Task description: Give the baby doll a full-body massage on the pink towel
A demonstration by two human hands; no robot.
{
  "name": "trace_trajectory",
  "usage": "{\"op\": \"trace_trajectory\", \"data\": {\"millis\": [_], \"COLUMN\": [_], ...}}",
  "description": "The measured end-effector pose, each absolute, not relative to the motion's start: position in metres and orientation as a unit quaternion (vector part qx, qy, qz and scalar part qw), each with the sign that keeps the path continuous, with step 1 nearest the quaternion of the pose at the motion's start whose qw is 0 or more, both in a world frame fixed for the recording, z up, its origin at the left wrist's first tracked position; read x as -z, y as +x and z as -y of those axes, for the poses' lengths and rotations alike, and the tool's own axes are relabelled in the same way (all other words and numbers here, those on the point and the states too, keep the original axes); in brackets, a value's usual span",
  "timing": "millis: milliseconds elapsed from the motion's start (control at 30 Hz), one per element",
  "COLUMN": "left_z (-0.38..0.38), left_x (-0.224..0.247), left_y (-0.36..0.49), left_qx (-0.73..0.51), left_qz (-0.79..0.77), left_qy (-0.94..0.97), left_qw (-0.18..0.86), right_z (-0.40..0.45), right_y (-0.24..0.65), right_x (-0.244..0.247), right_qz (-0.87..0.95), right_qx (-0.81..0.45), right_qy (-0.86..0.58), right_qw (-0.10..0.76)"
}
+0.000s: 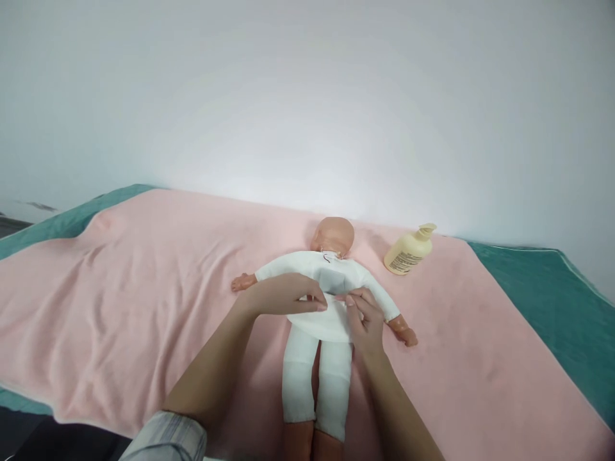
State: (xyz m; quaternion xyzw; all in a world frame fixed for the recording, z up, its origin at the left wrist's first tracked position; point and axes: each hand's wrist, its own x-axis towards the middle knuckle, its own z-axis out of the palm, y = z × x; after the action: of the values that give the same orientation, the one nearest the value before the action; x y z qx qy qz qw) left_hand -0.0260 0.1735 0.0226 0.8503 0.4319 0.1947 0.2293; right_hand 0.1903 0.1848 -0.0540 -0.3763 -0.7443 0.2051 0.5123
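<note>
A doll (334, 352) with a white cloth body and brown plastic head and hands lies stretched out, its face out of sight. A grey rectangular patch (331, 280) shows on its upper body, below a dark thread at the neck. My left hand (287, 294) bends over the doll's middle from the left, thumb and fingertips drawn together. Opposite it, my right hand (366, 315) is closed in a pinch just below the patch's right side. Whatever either hand's fingertips hold is too small to make out.
A pale yellow pump bottle (408, 253) stands to the right of the doll's head. Beneath lies a pink blanket (144, 288), wrinkled on the left, over a green cloth (533, 294). A white wall (307, 102) rises directly behind.
</note>
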Motion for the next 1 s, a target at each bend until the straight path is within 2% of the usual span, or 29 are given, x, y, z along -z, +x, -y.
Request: {"op": "trace_trajectory", "data": {"millis": [100,300,500,767,1000], "left_z": [-0.169,-0.17,-0.174,-0.177,-0.18], "left_x": [-0.022,-0.016,-0.011,-0.011,-0.009], "left_y": [-0.029,-0.025,-0.016,-0.024,-0.015], "left_qx": [-0.128,-0.073,-0.058,-0.11,-0.089], "left_qz": [-0.369,-0.353,-0.37,-0.372,-0.393], "left_qy": [0.871,0.874,0.87,0.875,0.87], "left_qw": [0.298,0.325,0.321,0.291,0.285], "right_z": [-0.169,-0.16,-0.167,-0.165,-0.17], "right_y": [0.196,0.199,0.193,0.194,0.19], "right_x": [0.06,0.065,0.065,0.067,0.068], "right_qz": [0.761,0.8,0.81,0.767,0.773], "right_qx": [-0.212,-0.2,-0.224,-0.217,-0.236], "right_qy": [-0.355,-0.321,-0.332,-0.368,-0.384], "right_qw": [0.5,0.465,0.428,0.479,0.447]}}
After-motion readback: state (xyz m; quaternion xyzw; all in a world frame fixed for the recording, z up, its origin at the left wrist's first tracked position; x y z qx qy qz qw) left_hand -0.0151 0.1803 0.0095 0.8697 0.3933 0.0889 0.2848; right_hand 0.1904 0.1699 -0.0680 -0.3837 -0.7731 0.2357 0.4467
